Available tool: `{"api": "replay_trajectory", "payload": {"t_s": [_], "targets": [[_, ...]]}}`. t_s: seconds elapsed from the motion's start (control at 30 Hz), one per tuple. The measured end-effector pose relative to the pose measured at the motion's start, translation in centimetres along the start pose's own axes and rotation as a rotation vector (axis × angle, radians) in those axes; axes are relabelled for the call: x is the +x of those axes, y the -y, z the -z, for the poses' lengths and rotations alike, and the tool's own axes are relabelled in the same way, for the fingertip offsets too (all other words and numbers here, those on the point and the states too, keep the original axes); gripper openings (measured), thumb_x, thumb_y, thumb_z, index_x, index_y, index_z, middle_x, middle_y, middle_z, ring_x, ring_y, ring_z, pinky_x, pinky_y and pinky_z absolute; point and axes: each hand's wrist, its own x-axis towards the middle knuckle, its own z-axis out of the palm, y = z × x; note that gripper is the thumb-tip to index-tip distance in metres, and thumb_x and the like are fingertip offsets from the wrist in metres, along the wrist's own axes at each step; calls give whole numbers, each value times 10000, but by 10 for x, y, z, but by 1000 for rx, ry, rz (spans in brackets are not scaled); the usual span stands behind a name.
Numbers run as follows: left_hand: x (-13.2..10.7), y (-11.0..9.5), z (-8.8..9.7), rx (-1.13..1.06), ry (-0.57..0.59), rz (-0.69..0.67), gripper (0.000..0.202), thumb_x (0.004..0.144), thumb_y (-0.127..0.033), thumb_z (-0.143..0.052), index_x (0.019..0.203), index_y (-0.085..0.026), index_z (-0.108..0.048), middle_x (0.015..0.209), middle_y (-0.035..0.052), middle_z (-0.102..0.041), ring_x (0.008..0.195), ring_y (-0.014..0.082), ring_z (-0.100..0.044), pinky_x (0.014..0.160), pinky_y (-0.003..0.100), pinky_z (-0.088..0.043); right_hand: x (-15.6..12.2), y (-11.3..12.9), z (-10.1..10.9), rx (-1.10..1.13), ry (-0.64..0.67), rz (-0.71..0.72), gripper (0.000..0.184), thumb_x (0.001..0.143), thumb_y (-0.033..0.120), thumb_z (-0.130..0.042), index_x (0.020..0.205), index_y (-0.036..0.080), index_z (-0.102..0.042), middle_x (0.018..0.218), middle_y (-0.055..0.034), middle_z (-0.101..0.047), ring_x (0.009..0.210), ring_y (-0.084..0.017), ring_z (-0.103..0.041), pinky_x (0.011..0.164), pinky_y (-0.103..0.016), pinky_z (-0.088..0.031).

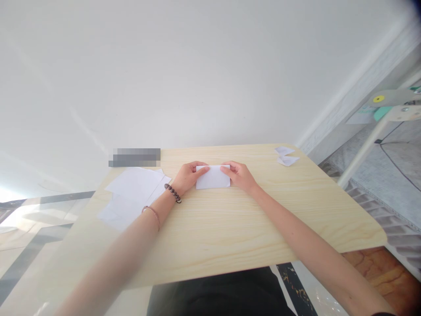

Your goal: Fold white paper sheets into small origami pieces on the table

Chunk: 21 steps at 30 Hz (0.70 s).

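Observation:
A small white rectangle of folded paper (213, 179) is held between both hands over the middle of the wooden table. My left hand (189, 176) grips its upper left corner, thumb on the front face and fingers behind. At the upper right corner, my right hand (241, 175) pinches the paper in the same way. The fingers behind the sheet are partly hidden. A beaded bracelet (173, 193) and a thin bangle (152, 212) circle the left wrist and forearm.
Loose white sheets (134, 188) lie overlapping at the table's left side. Two small folded paper pieces (287, 160) rest at the far right corner of the light wooden table (230, 237). A white wall (210, 79) stands behind; a metal frame (365, 149) is to the right.

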Motion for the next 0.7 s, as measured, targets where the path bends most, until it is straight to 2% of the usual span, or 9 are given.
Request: {"api": "replay_trajectory", "payload": {"t_s": [0.37,0.7], "targets": [[-1,-2,1,9,4,6,434,676,-492,-568,943,-152,-604,794,47,-617,667,143,-539,538,226,-394,0,0,1,4,10,-2,373,699,493,-517,890,178,-583,663,-9,-547,574,-123,-495,489,-229,-394],[0,-3,0,-93,14,61,441,648,-465,-609,943,-138,-607,758,46,-608,638,135,-530,524,224,-395,0,-1,0,25,11,-14,384,697,490,-522,910,175,-573,690,-20,-564,606,-138,-525,499,-238,-417]]}}
